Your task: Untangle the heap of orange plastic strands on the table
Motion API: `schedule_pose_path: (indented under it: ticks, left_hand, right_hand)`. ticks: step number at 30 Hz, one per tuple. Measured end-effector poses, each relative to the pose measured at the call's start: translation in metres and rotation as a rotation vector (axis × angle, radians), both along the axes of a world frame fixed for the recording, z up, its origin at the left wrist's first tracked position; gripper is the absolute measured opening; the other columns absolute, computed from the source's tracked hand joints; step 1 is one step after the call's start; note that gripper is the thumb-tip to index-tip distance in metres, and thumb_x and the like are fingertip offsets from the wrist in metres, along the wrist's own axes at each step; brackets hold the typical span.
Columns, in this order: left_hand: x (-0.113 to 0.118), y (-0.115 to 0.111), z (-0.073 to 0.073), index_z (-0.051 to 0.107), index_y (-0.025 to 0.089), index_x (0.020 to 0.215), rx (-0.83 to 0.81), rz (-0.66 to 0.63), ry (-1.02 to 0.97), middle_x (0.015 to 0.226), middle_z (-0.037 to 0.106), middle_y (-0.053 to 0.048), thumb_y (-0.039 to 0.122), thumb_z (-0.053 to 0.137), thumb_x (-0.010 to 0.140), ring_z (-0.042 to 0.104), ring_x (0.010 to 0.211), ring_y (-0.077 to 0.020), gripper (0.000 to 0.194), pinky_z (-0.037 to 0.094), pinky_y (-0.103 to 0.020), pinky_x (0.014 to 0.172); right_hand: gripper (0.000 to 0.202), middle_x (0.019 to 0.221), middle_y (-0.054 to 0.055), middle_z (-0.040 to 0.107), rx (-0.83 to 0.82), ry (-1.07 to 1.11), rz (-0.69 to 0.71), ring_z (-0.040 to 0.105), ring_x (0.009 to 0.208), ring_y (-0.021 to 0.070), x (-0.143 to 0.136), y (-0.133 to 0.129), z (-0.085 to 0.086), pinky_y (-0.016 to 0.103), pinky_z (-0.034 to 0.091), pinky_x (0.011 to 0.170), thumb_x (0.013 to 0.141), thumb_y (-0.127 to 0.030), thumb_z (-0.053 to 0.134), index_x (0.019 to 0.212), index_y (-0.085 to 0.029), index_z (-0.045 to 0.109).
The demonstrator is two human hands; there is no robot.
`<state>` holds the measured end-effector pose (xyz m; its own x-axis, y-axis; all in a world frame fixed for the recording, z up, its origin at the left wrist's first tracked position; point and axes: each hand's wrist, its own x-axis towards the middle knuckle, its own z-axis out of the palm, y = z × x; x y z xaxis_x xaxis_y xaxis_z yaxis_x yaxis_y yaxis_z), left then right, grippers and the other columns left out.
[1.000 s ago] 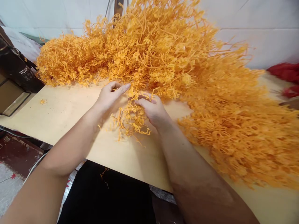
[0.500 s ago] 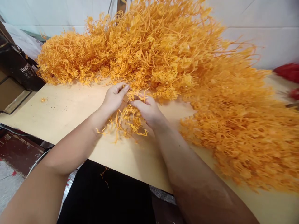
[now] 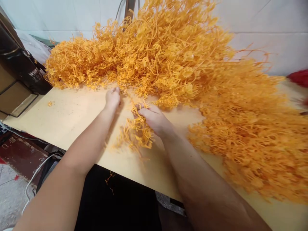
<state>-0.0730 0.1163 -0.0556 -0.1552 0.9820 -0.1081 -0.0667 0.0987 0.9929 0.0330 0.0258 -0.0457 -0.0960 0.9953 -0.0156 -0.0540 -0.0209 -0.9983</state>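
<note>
A large heap of orange, stringy plastic-looking sprigs (image 3: 163, 54) spreads over the back and right of the pale tabletop (image 3: 72, 115). My right hand (image 3: 152, 117) is closed on a small orange bunch (image 3: 137, 134), whose strands hang below the fingers, slightly blurred. To its left, at the front edge of the heap, my left hand (image 3: 113, 98) has its fingers curled together; whatever it may hold is too small or hidden to make out. The two hands are apart.
A black cylinder with white lettering (image 3: 24, 69) stands at the left beside a cardboard box (image 3: 9, 93). One small orange piece (image 3: 50, 103) lies on the left of the table. Red material (image 3: 299, 78) shows at the far right. Behind is a pale wall (image 3: 250, 19).
My left hand has moved left, away from my right hand, and its fingers have curled in. The hanging bunch has swung slightly. The view has shifted a little.
</note>
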Motion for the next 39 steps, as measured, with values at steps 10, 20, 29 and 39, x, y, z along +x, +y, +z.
schedule_pose_path:
  ticks: [10, 20, 29, 39]
  left_hand:
    - [-0.011, -0.025, 0.012, 0.046, 0.015, 0.075, -0.137, -0.501, -0.096, 0.062, 0.060, 0.001, 0.025, 0.044, 0.089, 0.056, 0.047, -0.0061, 0.017, 0.036, -0.015, 0.042]
    - [-0.013, -0.029, 0.017, 0.060, 0.013, 0.090, -0.008, -0.650, -0.147, 0.052, 0.050, 0.005, 0.014, 0.052, 0.084, 0.038, 0.042, -0.0005, 0.010, 0.023, -0.013, 0.043]
    - [-0.010, -0.037, 0.014, 0.059, 0.017, 0.101, -0.036, -0.782, -0.127, 0.066, 0.060, 0.004, 0.013, 0.062, 0.077, 0.054, 0.057, -0.0034, 0.025, 0.039, -0.017, 0.058]
    - [-0.009, -0.037, 0.016, 0.044, 0.016, 0.069, 0.103, -0.747, -0.127, 0.051, 0.040, 0.007, 0.024, 0.057, 0.082, 0.043, 0.046, -0.0021, 0.020, 0.027, -0.016, 0.046]
  right_hand:
    - [0.012, 0.069, 0.003, 0.062, -0.006, 0.158, -0.170, 0.062, 0.079, 0.0194, 0.010, 0.008, -0.009, 0.032, 0.050, 0.068, 0.066, -0.032, 0.056, 0.069, -0.020, 0.056]
    - [0.032, 0.075, 0.003, 0.066, 0.031, 0.080, -0.137, 0.063, 0.082, 0.0188, 0.016, 0.012, -0.012, 0.034, 0.052, 0.074, 0.067, -0.050, 0.067, 0.073, -0.019, 0.062]
    - [0.029, 0.068, 0.002, 0.062, 0.086, 0.034, -0.033, 0.061, 0.075, 0.0171, 0.026, 0.009, -0.009, 0.034, 0.050, 0.074, 0.070, -0.046, 0.066, 0.064, -0.018, 0.061]
    - [0.043, 0.064, 0.002, 0.057, 0.046, -0.037, 0.002, 0.056, 0.068, 0.0149, 0.029, 0.001, -0.002, 0.030, 0.048, 0.065, 0.072, -0.059, 0.059, 0.059, -0.019, 0.058]
